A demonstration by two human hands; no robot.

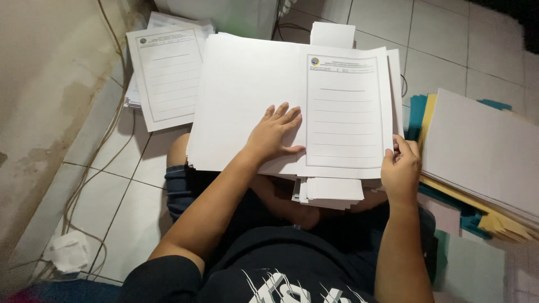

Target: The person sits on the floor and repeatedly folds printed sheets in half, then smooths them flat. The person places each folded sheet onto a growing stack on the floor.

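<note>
A thick stack of blank white sheets (241, 95) rests on my lap. My left hand (275, 134) lies flat on it, fingers spread, pressing near its lower right part. Beside it lies a printed form sheet (345, 112) with a framed border and ruled lines, on top of another pile. My right hand (400, 171) pinches the lower right corner of that form sheet between thumb and fingers. A smaller stack of white paper (331, 191) shows beneath the form, near my knees.
Another printed form (168, 76) tops a pile on the tiled floor at the left. A tilted stack of white, yellow and teal paper (477, 163) sits at the right. Cables (106, 129) run along the left wall, and crumpled paper (67, 252) lies nearby.
</note>
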